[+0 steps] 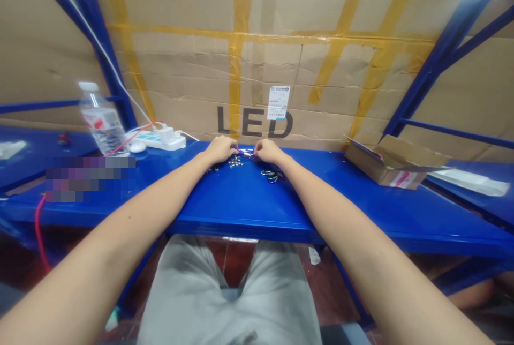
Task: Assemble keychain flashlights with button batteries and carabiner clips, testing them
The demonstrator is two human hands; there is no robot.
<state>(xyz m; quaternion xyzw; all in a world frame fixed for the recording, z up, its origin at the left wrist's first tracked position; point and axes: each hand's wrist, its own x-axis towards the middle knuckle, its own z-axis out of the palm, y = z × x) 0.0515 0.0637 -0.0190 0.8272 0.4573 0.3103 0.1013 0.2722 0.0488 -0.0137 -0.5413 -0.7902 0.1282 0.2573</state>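
Between both hands (221, 148), perhaps a clip (246, 152)

We are at a bench (241, 205) in a storeroom or workshop. It is blue metal, with blue metal racks (437, 55) on both sides. Big taped cardboard (321, 82) marked LED makes the back wall. Little metal parts (235, 161), an open box (385, 165) and a power strip (160, 139) lie on the bench.

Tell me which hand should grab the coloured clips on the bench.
Right, probably: the coloured clips lie just beside the right hand; the left hand sits across the silver pieces.
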